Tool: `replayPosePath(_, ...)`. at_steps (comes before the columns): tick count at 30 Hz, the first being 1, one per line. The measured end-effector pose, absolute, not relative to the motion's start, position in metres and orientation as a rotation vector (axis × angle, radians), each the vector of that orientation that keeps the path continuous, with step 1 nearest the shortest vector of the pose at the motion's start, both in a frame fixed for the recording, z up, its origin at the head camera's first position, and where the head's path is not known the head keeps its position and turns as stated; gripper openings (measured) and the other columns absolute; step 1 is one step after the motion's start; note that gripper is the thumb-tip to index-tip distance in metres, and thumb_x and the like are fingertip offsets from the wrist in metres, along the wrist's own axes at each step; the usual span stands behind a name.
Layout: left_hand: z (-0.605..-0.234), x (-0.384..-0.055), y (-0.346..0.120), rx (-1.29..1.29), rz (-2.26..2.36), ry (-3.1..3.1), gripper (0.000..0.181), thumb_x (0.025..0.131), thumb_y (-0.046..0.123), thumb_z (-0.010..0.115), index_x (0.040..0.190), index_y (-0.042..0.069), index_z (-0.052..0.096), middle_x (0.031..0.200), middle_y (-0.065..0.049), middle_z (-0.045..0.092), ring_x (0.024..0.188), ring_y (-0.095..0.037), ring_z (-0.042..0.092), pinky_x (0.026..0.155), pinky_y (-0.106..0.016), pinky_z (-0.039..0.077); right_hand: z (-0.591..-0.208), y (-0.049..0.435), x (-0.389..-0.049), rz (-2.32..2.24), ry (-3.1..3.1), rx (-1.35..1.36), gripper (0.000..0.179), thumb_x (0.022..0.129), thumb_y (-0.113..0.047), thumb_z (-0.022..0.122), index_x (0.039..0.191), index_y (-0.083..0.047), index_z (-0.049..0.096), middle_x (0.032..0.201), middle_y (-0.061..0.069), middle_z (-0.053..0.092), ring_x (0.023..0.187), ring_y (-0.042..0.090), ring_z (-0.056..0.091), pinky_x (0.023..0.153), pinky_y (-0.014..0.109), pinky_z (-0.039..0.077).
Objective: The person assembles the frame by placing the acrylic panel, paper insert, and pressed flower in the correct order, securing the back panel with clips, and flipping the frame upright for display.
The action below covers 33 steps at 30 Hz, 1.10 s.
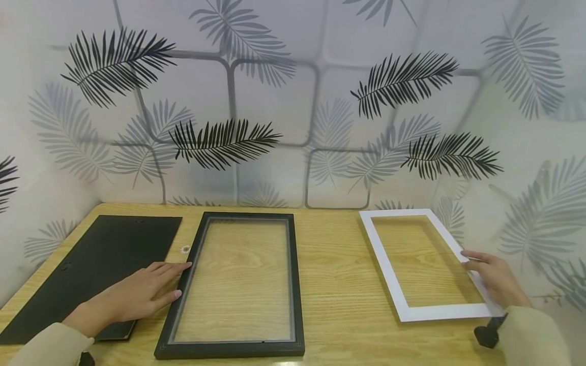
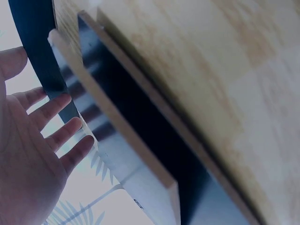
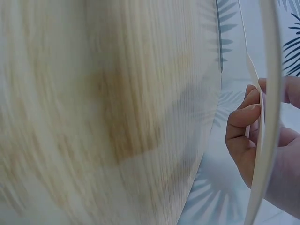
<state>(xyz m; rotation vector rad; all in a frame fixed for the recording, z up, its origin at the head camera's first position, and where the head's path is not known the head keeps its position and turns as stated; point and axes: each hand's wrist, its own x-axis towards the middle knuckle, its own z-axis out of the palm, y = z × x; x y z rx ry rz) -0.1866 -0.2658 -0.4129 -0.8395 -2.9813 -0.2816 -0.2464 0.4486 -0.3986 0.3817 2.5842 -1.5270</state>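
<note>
A black picture frame [image 1: 229, 349] lies flat in the middle of the table, wood grain visible through its opening. My left hand [image 1: 142, 290] rests at its left side, fingers extended and fingertips touching the edge; the palm and spread fingers show in the left wrist view. Under that forearm lies a black backing board [image 1: 123, 249]. On the right, my right hand [image 1: 494, 277] pinches the right border of a white picture mat [image 1: 385, 264], held tilted above the table. The right wrist view shows its fingers [image 3: 246, 115] curled against the thin card.
A small white flower-shaped piece [image 1: 185, 249] lies between the board and the frame. Behind the wooden table [image 1: 327, 284] stands a wall [image 1: 274, 101] patterned with dark and grey leaves. A dark wrist device [image 1: 487, 333] sits by the right cuff.
</note>
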Motion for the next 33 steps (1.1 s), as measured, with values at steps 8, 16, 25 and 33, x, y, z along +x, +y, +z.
replayPosePath(8, -0.413, -0.186, -0.265, -0.844, -0.274, -2.975, 0.059, 0.092, 0.049, 0.044, 0.140, 0.013, 0.038, 0.134, -0.008, 0.048, 0.118, -0.032, 0.047, 0.091, -0.053, 0.041, -0.396, 0.426, -0.245, -1.525, 2.577, 0.341, 0.062, 0.091, -0.028, 0.053, 0.141, 0.000, 0.029, 0.150, 0.026, 0.004, 0.129, 0.041, 0.023, 0.106, 0.052, 0.020)
replayPosePath(16, -0.412, -0.186, -0.265, -0.845, -0.282, -2.987, 0.060, 0.092, 0.049, 0.044, 0.140, 0.014, 0.037, 0.134, -0.008, 0.048, 0.119, -0.033, 0.046, 0.091, -0.055, 0.040, -0.392, 0.396, -0.249, -1.577, 2.573, 0.304, 0.060, 0.091, -0.020, 0.051, 0.140, 0.006, 0.027, 0.150, 0.026, 0.004, 0.134, 0.035, 0.015, 0.109, 0.051, 0.017)
replayPosePath(25, -0.412, -0.186, -0.265, -0.852, -0.283, -2.981, 0.060, 0.092, 0.049, 0.044, 0.139, 0.013, 0.038, 0.134, -0.008, 0.049, 0.119, -0.033, 0.046, 0.091, -0.054, 0.040, -0.389, 0.355, -0.255, -1.608, 2.548, 0.282, 0.055, 0.090, -0.011, 0.050, 0.138, 0.009, 0.030, 0.148, 0.026, 0.011, 0.135, 0.040, 0.008, 0.109, 0.055, 0.013)
replayPosePath(33, -0.412, -0.186, -0.266, -0.836, -0.292, -3.001, 0.060, 0.092, 0.050, 0.044, 0.140, 0.014, 0.037, 0.134, -0.009, 0.049, 0.119, -0.033, 0.046, 0.091, -0.055, 0.040, -0.388, 0.318, -0.253, -1.648, 2.523, 0.239, 0.051, 0.090, -0.008, 0.051, 0.136, 0.008, 0.035, 0.145, 0.026, 0.021, 0.130, 0.036, 0.019, 0.109, 0.053, 0.017)
